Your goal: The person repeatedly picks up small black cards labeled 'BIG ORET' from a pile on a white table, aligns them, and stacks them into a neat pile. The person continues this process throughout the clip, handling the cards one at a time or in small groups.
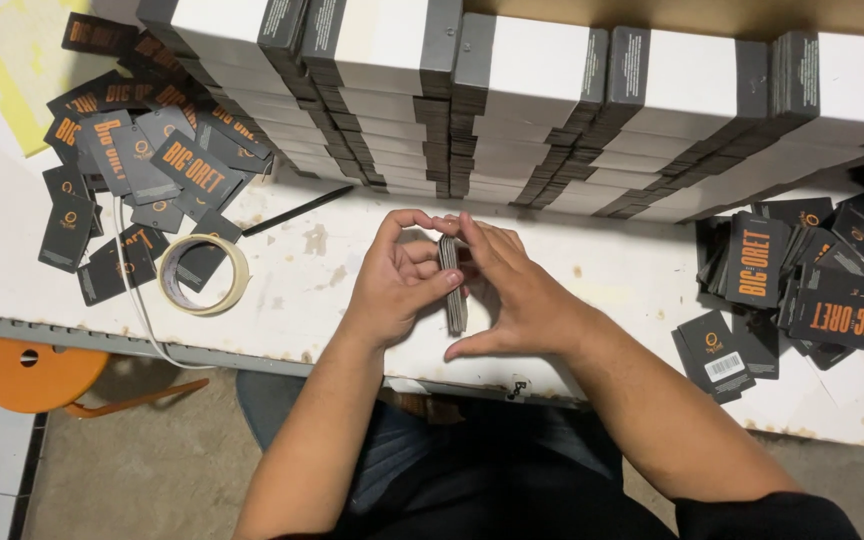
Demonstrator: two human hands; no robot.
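Hands, left hand (397, 285) and right hand (512, 290), clamped on card stack (452, 285), between loose cards (147, 165), tape roll (204, 275).

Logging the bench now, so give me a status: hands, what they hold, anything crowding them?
Left hand and right hand clamp a thin stack of dark grey card tags on edge. Roll of tape sits apart, left.

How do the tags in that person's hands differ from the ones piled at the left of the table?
The held tags form one neat, squared stack standing on edge, clasped between left hand and right hand. The left pile lies loose, flat and overlapping, faces up, touched by no hand. Both are dark grey card.
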